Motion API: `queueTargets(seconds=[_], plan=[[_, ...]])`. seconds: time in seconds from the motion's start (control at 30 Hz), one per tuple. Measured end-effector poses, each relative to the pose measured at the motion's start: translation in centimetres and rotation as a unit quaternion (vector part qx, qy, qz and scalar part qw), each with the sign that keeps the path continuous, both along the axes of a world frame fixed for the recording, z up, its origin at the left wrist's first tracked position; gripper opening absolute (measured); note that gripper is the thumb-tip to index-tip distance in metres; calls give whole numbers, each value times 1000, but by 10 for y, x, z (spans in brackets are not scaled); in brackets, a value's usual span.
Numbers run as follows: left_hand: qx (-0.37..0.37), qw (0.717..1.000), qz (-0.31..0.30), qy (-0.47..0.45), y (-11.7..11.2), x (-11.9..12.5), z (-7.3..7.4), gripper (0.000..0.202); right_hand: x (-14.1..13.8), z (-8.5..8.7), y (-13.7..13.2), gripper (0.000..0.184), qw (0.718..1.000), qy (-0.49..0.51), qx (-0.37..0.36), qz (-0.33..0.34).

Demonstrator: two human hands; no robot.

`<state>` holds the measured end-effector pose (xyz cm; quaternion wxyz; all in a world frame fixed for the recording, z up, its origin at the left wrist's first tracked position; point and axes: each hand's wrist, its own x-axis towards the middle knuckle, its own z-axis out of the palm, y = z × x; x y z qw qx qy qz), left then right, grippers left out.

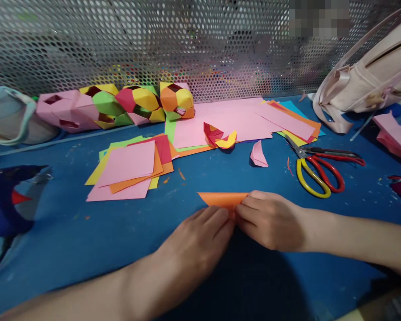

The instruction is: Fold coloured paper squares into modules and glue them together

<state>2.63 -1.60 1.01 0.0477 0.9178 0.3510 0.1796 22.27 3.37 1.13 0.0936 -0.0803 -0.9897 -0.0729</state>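
A sheet of orange paper, folded to a straight far edge with a pointed left corner, lies on the blue table under both hands. My left hand presses its near left part with bent fingers, and its thumb is hidden. On the right side, my right hand has its fingers closed over the paper, covering that corner. Beyond the hands sit a red and yellow folded paper piece and a small pink folded piece.
Stacked coloured paper squares lie left of centre, with larger pink sheets behind. Yellow-and-red-handled scissors rest at right. A blue glue gun stands at left. Paper polyhedra line the perforated metal panel; a beige bag is at far right.
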Motion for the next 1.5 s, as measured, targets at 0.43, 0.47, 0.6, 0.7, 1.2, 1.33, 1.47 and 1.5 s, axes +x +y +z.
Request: queueTargets(seconds=[0.43, 0.47, 0.6, 0.7, 1.2, 1.33, 1.47, 1.5], plan=[[147, 989, 12, 30, -19, 16, -18, 35, 2, 6, 12, 18, 989, -39, -134, -57], [148, 988, 14, 28, -19, 17, -19, 35, 1, 6, 14, 18, 986, -38, -149, -59], [144, 989, 19, 32, -20, 19, -19, 38, -9, 8, 25, 14, 971, -46, -226, -54], [138, 990, 19, 36, -20, 19, -19, 40, -18, 11, 33, 12, 963, -51, -261, -43], [111, 993, 16, 24, -17, 19, -20, 33, -57, 13, 57, 32, 934, -3, -358, -10], [100, 995, 26, 8, -16, 19, -21, 32, -45, 16, 58, 29, 942, 74, -327, -31], [108, 994, 21, 9, -16, 19, -21, 31, -41, 5, 60, 23, 959, 63, -275, -38], [110, 994, 20, 10, -16, 19, -21, 30, -42, 1, 60, 22, 961, 53, -268, -39]])
